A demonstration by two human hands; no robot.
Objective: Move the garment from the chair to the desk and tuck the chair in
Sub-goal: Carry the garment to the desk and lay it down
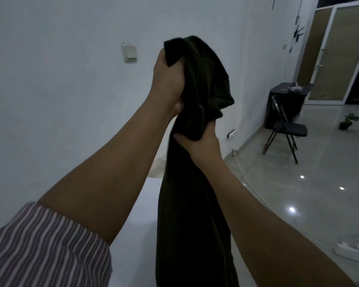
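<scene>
A dark green garment (pixel 197 183) hangs lengthwise in front of me, held up in the air. My left hand (pixel 168 79) grips its top edge, raised high. My right hand (pixel 201 141) is closed on the bunched cloth lower down. Far off at the right, a black folding chair (pixel 286 127) stands on the floor, pulled out from a small dark desk (pixel 288 98) against the wall. Small pale objects lie on the desk top.
A white wall with a light switch (pixel 129 53) fills the left. A power strip (pixel 231 134) and a white cable (pixel 239 162) run along the floor by the wall. A potted plant (pixel 347 121) stands past the chair, near a glass door (pixel 336 54).
</scene>
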